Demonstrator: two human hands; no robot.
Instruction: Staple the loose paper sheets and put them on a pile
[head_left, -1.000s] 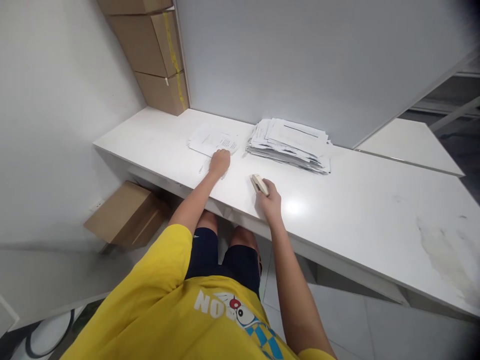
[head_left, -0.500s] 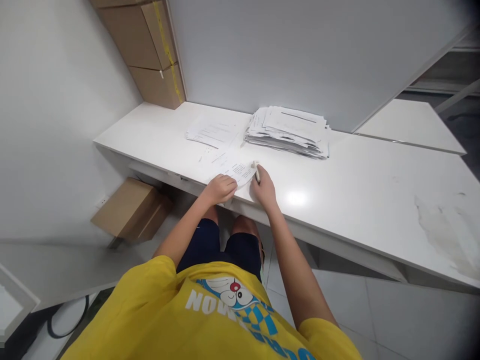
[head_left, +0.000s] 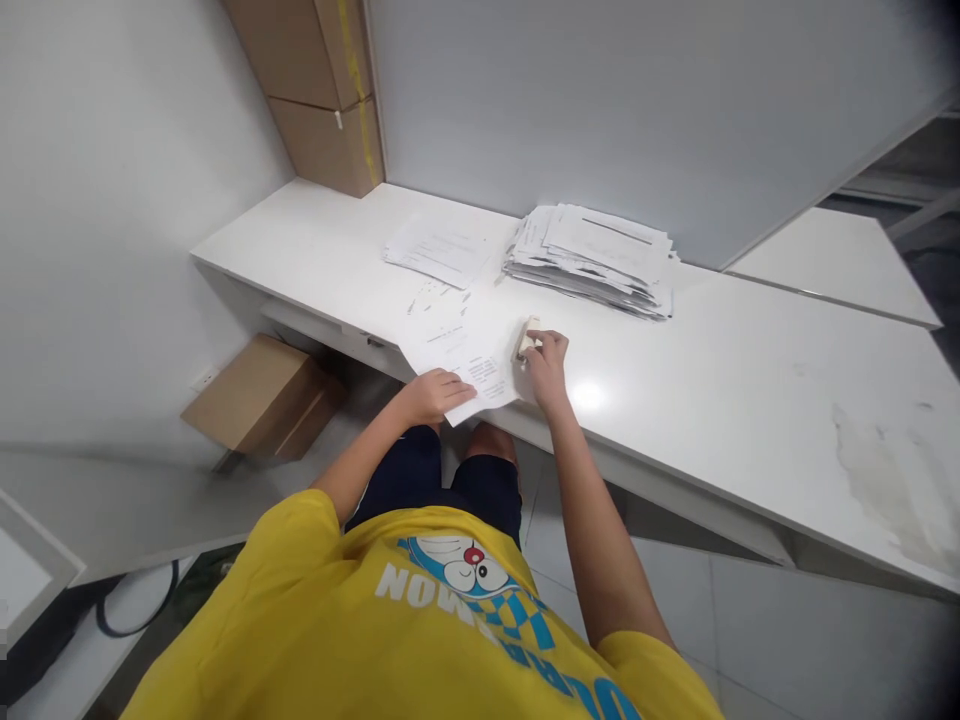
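Observation:
A printed sheet of paper (head_left: 450,345) lies at the desk's front edge, its near corner sticking out over the edge. My left hand (head_left: 435,397) grips its near left side, fingers together on top; the thumb is hidden. At the sheet's right side is a small cream stapler (head_left: 523,340), held by my right hand (head_left: 549,368) with the fingers closed about its right side. Whether the stapler touches the paper I cannot tell. Just beyond the sheet lies a thin pile of papers (head_left: 439,248).
A thick stack of papers (head_left: 600,250) stands against the grey partition (head_left: 637,110). Cardboard boxes (head_left: 330,140) are piled at the desk's back left corner. Another carton (head_left: 247,395) sits below at the left. The white desk (head_left: 720,380) runs on to the right, with stains at its far end.
My right hand has shifted slightly right and changed its hold on the stapler. The sheet has come nearer to me, its corner now past the desk edge. My left hand has lowered a little.

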